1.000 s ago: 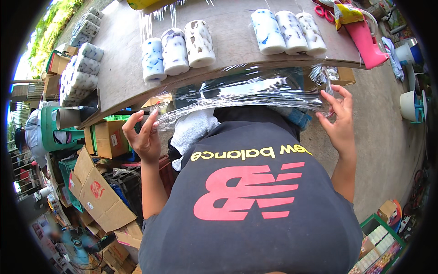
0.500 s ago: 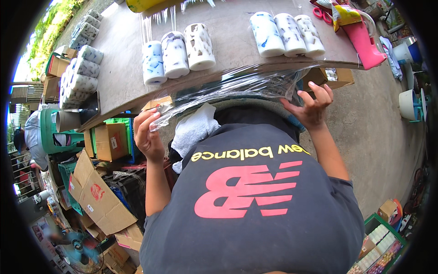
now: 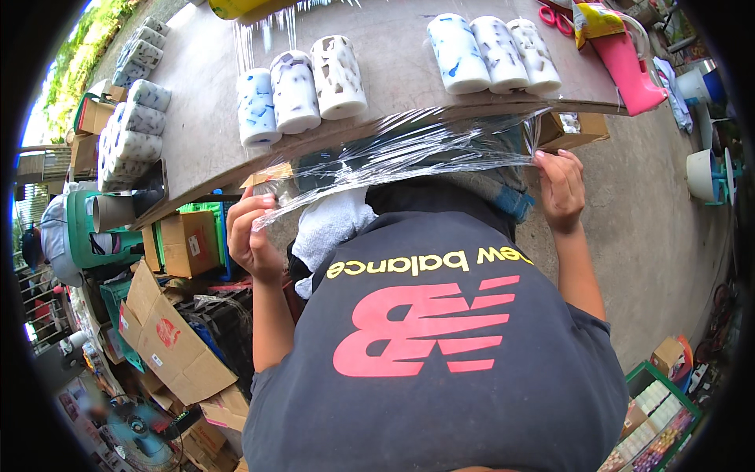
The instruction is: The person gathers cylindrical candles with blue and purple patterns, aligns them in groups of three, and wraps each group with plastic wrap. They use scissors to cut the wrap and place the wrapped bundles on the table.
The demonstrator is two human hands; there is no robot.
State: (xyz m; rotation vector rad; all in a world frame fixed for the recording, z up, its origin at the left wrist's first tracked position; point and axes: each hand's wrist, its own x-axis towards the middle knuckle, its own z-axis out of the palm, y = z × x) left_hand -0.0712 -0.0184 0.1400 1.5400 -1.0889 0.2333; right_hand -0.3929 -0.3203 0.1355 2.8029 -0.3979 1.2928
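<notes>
I hold a stretched sheet of clear plastic film [image 3: 401, 149] in both hands, along the table's front edge. My left hand [image 3: 253, 232] is closed on its left end, fingers pinched. My right hand [image 3: 560, 185] grips its right end, fingertips pressed together. On the grey table [image 3: 189, 63], just beyond the film, white speckled cylinders, probably candles, stand or lie in two groups of three: one at the middle [image 3: 294, 90], one farther right [image 3: 458, 55]. Thin strands of film run back from the middle group. More cylinders [image 3: 130, 134] are stacked along the table's left side.
Red scissors [image 3: 555, 20], a pink holder [image 3: 629, 75] and a yellow packet [image 3: 594, 23] are at the table's back right. Cardboard boxes [image 3: 177, 330], a green plastic chair [image 3: 94, 228] and a fan [image 3: 134, 425] crowd the left. White buckets [image 3: 700, 177] stand right, on concrete floor [image 3: 645, 259].
My right hand moved inward and opened somewhat, then went back outward, closing on the film's end. My left hand moved slightly and its fingers are more curled. The film has shifted with them.
</notes>
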